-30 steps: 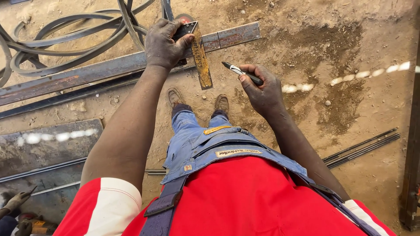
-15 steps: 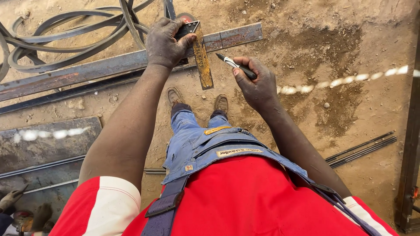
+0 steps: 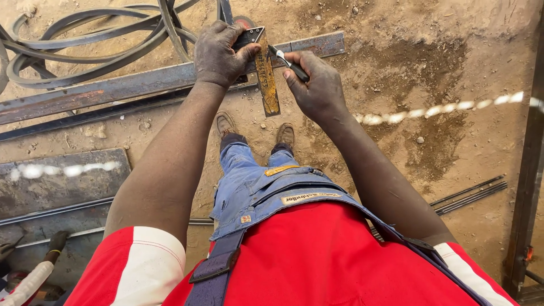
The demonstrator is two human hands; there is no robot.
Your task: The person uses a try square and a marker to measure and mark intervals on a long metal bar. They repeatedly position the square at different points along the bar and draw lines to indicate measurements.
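Observation:
My left hand (image 3: 220, 52) grips the dark head of a rusty try square (image 3: 265, 73), pressing it against a long steel bar (image 3: 141, 84) that lies across the dirt ground. The square's yellowish blade points toward my feet. My right hand (image 3: 315, 85) pinches a short dark marker with a white tip (image 3: 288, 62), and the tip touches the blade's right edge near the bar.
Loops of dark cable (image 3: 96, 39) lie at the upper left. A flat steel plate (image 3: 56, 181) rests at the left, thin rods (image 3: 470, 195) at the right, and a dark upright post (image 3: 527, 170) runs along the right edge. A gloved hand (image 3: 11, 249) shows at the lower left.
My right hand moved left and up, bringing the marker tip from open air onto the square's blade edge. The left hand stayed on the square.

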